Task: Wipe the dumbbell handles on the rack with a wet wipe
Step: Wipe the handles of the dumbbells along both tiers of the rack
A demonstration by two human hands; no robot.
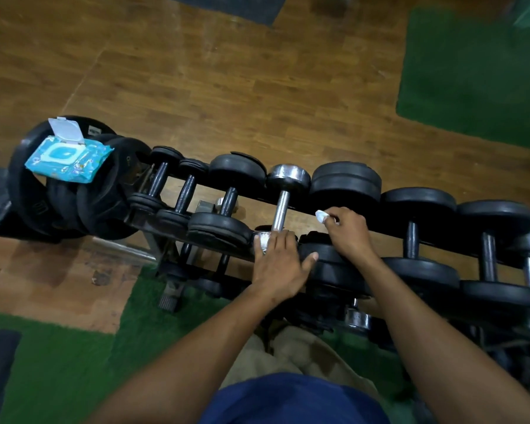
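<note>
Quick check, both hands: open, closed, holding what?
Left hand: open, fingers flat on the near end of the chrome dumbbell.
Right hand: closed, pinching the wet wipe at the next dumbbell's handle.

Your 2 arms enter from the bottom of the frame bare, with no sleeve reaching the forearm or wrist on either side. Your left hand (pixel 277 264) and right hand (pixel 348 231) wear no gloves, and no watch, band or ring shows on them. Below the arms, a dark navy-blue shirt (pixel 291 399) fills the lower centre of the view. Beneath it you wear khaki-tan trousers (pixel 291 350), the cloth creased and folded at the lap.
</note>
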